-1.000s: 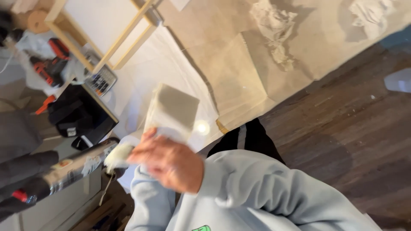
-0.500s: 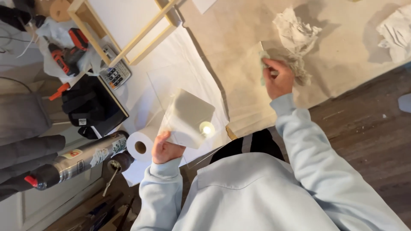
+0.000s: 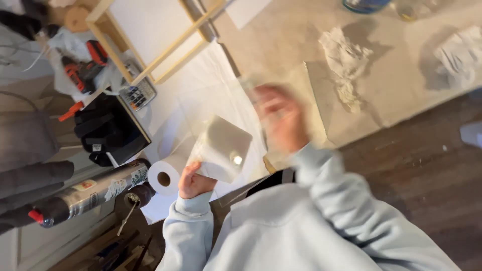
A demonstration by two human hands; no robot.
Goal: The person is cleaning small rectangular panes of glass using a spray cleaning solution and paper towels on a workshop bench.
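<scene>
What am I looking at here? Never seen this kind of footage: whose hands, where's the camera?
There is no machine, only a person in a light blue sweatshirt. The single camera sits on their head and looks down at their own hands. The left hand holds a square white tile-like piece by its lower edge. The right hand is raised and blurred by motion; whether it holds anything cannot be told. Nearby lie a paper towel roll, a wooden frame, a calculator, a red drill and crumpled paper on a beige sheet.

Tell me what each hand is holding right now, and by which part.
The left hand holds a clear square panel by its lower corner. The right hand is too motion-blurred to tell whether it holds anything.
</scene>
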